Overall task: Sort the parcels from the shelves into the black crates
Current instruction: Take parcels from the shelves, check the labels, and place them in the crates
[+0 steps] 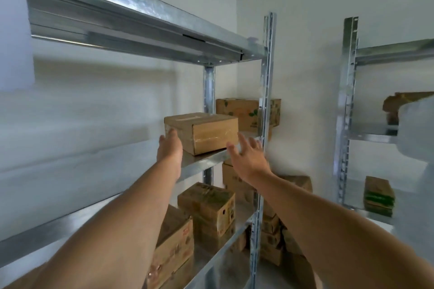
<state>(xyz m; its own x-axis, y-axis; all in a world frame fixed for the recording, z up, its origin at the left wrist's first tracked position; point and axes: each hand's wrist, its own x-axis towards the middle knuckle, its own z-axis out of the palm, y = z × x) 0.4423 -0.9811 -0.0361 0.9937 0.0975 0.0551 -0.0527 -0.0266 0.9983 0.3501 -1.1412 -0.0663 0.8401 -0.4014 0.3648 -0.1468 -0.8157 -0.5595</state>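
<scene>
Two bare arms reach up toward a galvanised metal shelf unit [265, 105] in a white-walled storeroom. At left, the left hand [170, 150] lies flat against the near left corner of a plain brown parcel [202, 132], fingers straight and not curled around anything. The parcel sits on the middle shelf [204, 162] near its front edge, its top bearing a pale label whose writing is too blurred to read, clear tape glinting across its front face. Just right of it, the right hand [249, 159] hovers with fingers spread wide, close to the parcel's right corner but apart from it, holding nothing. Behind the parcel on the same shelf stands a larger carton [237, 110] printed with green leaf marks, its lettering illegible. On the shelf below, more cardboard boxes [209, 206] carry dark and red printing that cannot be made out, and further cartons are stacked on the floor [272, 241] beside the upright. At far right, a second shelf unit [347, 110] holds a box with green banding [378, 196].
</scene>
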